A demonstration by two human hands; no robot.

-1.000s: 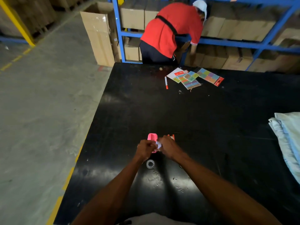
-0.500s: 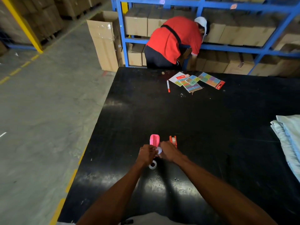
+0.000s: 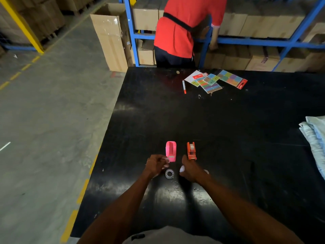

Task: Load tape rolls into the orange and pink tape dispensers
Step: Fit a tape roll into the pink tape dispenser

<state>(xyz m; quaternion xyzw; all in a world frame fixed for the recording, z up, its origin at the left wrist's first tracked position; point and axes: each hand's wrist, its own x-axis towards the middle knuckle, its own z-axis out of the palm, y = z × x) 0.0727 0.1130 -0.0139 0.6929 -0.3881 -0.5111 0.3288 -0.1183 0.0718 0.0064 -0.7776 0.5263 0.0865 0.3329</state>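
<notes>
The pink tape dispenser [image 3: 171, 150] stands on the black table [image 3: 228, 129], and its well looks empty. Just right of it, the orange tape dispenser [image 3: 191, 150] has a clear roll seated in it. A loose clear tape roll [image 3: 169, 173] lies flat on the table between my hands. My left hand [image 3: 156, 165] is curled, its fingertips at the near end of the pink dispenser. My right hand [image 3: 190, 169] is closed, its thumb beside the orange dispenser's near end, and a white scrap [image 3: 182, 168] shows at both sides of the fist.
A red-capped marker [image 3: 184, 86] and several coloured sticker cards [image 3: 213, 81] lie at the table's far edge. A person in a red shirt [image 3: 182, 27] bends at blue shelving with cartons. Folded pale cloth [image 3: 315, 138] rests at the right edge. The table's left edge drops to concrete floor.
My hands were joined around a white piece over the loose roll and have drawn apart. The view has tilted, so both dispensers stand uncovered in front of my hands.
</notes>
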